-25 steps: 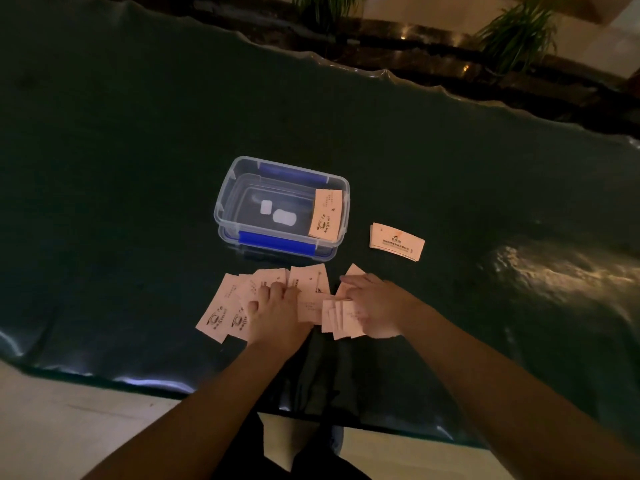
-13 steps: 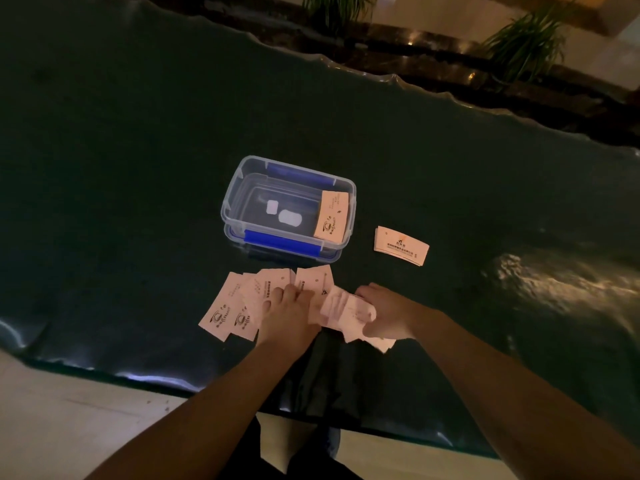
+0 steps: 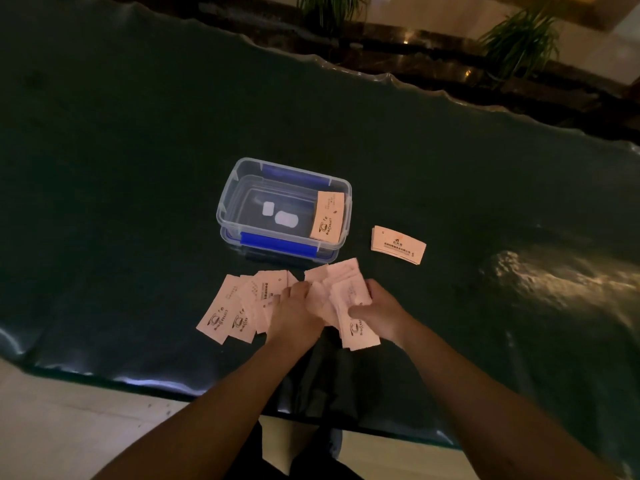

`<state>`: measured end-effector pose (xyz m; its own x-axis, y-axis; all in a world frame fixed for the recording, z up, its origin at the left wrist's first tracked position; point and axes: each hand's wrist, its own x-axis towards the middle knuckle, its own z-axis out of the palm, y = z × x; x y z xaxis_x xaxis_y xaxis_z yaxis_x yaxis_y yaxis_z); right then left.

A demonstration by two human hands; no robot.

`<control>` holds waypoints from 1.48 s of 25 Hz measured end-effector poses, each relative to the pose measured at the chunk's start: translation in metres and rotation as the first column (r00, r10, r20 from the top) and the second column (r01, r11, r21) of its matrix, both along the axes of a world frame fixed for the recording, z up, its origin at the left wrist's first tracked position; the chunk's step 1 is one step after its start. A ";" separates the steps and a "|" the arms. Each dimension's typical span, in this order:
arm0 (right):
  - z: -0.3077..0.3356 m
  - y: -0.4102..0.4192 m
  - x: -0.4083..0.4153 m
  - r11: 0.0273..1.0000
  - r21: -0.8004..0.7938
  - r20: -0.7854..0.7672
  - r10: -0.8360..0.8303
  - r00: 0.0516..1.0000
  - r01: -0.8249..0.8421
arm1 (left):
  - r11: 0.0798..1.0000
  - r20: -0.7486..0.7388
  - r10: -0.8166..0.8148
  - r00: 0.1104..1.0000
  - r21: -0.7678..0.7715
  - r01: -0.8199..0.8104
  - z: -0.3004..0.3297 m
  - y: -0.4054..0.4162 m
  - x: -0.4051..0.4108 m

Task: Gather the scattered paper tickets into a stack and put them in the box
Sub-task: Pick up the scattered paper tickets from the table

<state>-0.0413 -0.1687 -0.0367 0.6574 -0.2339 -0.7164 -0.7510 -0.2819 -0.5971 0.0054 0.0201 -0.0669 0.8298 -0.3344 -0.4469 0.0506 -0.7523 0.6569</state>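
A clear plastic box (image 3: 227, 206) with blue clips stands on the dark table, one pink ticket (image 3: 328, 216) leaning inside its right wall. Several pink tickets (image 3: 239, 306) lie fanned out in front of the box. My left hand (image 3: 294, 315) presses flat on the right part of that fan. My right hand (image 3: 379, 311) grips a loose bunch of tickets (image 3: 349, 306), lifted and tilted beside the left hand. A small neat stack of tickets (image 3: 398, 244) lies to the right of the box.
The dark table (image 3: 121, 168) has a wavy glossy far edge and a near edge close to my body. Potted plants (image 3: 519, 39) and a stone ledge stand beyond it. A bright reflection (image 3: 554, 275) marks the table at right.
My right hand has gathered the tickets on the right into a bunch and lifted them off the table. My left hand has stayed on the fanned tickets.
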 end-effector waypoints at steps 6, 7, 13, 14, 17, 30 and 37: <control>-0.007 0.013 0.005 0.949 0.071 -0.043 -0.305 0.951 0.308 | 0.990 -0.075 0.132 0.988 -0.045 -0.136 0.013 -0.013 -0.008; -0.008 0.016 0.005 0.950 0.054 -0.039 -0.305 0.952 0.306 | 0.992 -0.076 0.104 0.992 -0.064 -0.109 0.015 -0.016 -0.010; -0.013 0.025 0.000 0.948 -0.006 0.001 -0.318 0.948 0.318 | 0.976 -0.206 0.050 0.977 -0.197 -0.092 0.016 -0.032 -0.029; -0.012 0.025 -0.001 0.945 -0.019 -0.007 -0.328 0.945 0.328 | 0.977 -0.211 0.033 0.977 -0.200 -0.076 0.014 -0.030 -0.031; -0.011 0.022 -0.004 0.935 0.009 -0.051 -0.354 0.934 0.354 | 0.974 -0.205 -0.037 0.978 -0.227 -0.010 0.013 -0.017 -0.031; -0.013 0.025 -0.049 0.697 0.298 -0.140 -0.644 0.752 0.652 | 0.894 0.098 -0.284 0.954 0.386 0.227 -0.003 0.054 0.005; -0.008 0.033 -0.069 0.606 0.447 -0.123 -0.688 0.716 0.659 | 0.947 0.052 -0.205 0.977 0.264 0.185 -0.004 0.044 -0.010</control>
